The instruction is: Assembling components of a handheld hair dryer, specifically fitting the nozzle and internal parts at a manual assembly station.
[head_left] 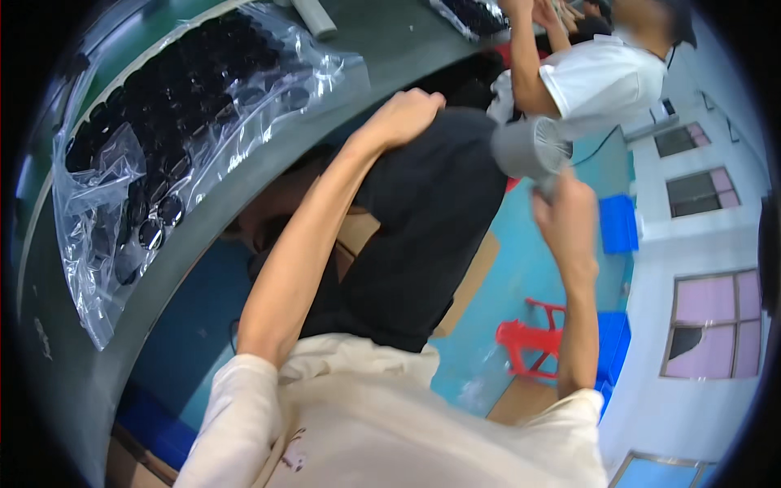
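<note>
My right hand [569, 215] is closed around the handle of a grey hair dryer [527, 148], held up over the floor to the right of my lap. Its round body ends in a ribbed grille, and motion blurs it a little. My left hand [404, 118] lies by the knee of my black trousers [439, 195], near the table's edge. Its fingers are curled, with the tips mostly hidden; whether anything is in them does not show.
Left of me, a clear plastic bag [106, 301] with many round black parts lies on the dark table [199, 260]. A grey-white piece [313, 18] sits behind it. Another person [606, 77] works ahead. A red stool [533, 346] and blue bins [618, 224] stand at right.
</note>
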Demonstrator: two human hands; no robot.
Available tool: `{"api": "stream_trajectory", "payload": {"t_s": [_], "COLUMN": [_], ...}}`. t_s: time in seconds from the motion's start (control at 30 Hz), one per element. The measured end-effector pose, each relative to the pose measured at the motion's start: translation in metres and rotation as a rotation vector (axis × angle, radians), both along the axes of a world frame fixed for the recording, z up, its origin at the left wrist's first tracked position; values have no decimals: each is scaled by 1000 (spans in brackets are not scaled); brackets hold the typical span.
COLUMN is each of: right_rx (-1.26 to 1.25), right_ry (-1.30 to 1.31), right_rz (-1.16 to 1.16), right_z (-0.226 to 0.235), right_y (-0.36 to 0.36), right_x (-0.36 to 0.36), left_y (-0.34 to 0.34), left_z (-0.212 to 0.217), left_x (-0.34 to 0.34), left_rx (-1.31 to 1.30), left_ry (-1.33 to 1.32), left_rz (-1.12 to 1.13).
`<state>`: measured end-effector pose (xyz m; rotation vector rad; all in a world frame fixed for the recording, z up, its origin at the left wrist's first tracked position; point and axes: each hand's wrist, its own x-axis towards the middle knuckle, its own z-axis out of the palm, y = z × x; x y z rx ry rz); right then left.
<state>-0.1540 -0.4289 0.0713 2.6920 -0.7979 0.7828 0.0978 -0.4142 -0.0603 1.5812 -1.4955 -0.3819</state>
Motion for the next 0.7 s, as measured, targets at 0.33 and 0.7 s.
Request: {"api": "stream_trajectory", "payload": {"t_s": [0.33,0.7], "right_rx": [-67,2382], "right_ry": [-277,-492], "right_rz": [287,819], "right_z": [-5,2], "right_y": [0,87], "right_x": [17,70], "left_y": [10,126], "left_z": [14,135], "left_x": [10,-48], "left_rx": [-80,-407], "left_ry": [-69,648], "left_rz": [14,-297]}}
